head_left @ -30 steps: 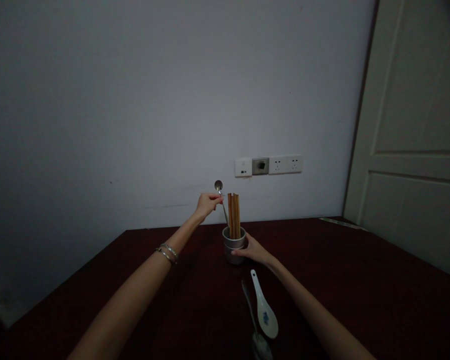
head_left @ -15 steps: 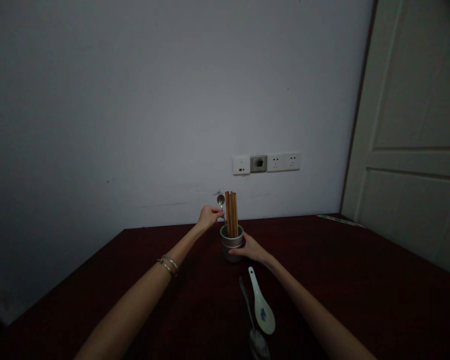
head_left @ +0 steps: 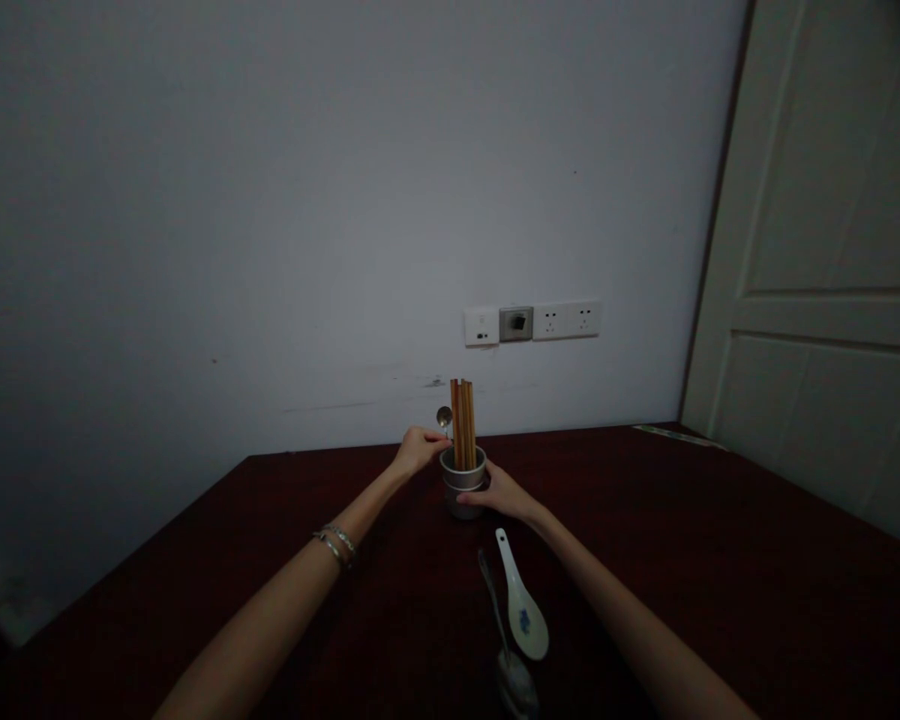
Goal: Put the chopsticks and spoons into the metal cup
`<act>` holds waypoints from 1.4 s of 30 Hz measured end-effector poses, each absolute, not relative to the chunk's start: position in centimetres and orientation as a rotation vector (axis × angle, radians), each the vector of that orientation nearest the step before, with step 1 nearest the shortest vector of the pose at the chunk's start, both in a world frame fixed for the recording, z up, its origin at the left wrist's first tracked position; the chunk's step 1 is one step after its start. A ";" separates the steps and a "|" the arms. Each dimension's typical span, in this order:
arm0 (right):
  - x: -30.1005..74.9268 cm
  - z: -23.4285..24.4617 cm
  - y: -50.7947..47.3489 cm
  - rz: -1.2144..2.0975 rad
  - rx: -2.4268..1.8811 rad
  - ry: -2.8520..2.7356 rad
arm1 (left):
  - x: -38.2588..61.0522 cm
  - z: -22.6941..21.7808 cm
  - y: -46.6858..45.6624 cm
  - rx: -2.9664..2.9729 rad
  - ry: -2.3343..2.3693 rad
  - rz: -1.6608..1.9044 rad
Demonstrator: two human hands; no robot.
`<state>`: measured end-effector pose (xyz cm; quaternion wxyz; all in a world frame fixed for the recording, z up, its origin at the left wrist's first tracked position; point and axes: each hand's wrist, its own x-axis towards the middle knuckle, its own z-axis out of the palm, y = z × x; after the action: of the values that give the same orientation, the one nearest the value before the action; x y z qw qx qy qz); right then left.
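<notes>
A small metal spoon stands bowl-up at the left rim of a grey metal cup. My left hand pinches its handle, the lower end of which is hidden by the cup. Several wooden chopsticks stand upright in the cup. My right hand wraps round the cup's right side, thumb across its front. Nearer to me, a white ceramic spoon with a blue mark lies beside a larger metal spoon, both on the table.
The dark red table reaches back to a pale wall with sockets and a switch. A flat patterned strip lies at the far right edge. A light door stands at the right.
My left hand has lowered the small metal spoon further into the cup, its bowl now sitting lower beside the chopsticks. My right hand keeps its hold on the cup.
</notes>
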<state>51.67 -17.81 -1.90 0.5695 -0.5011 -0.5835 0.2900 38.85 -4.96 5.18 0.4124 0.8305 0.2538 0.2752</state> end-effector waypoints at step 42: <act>52.1 -2.7 -17.7 0.791 -1.105 -1.347 | 36.1 6.3 -6.2 1.990 0.704 0.545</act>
<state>52.06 -17.73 -2.68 0.5762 -0.4719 -0.5755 0.3378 36.08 -6.24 6.34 0.4627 0.8093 0.2862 0.2215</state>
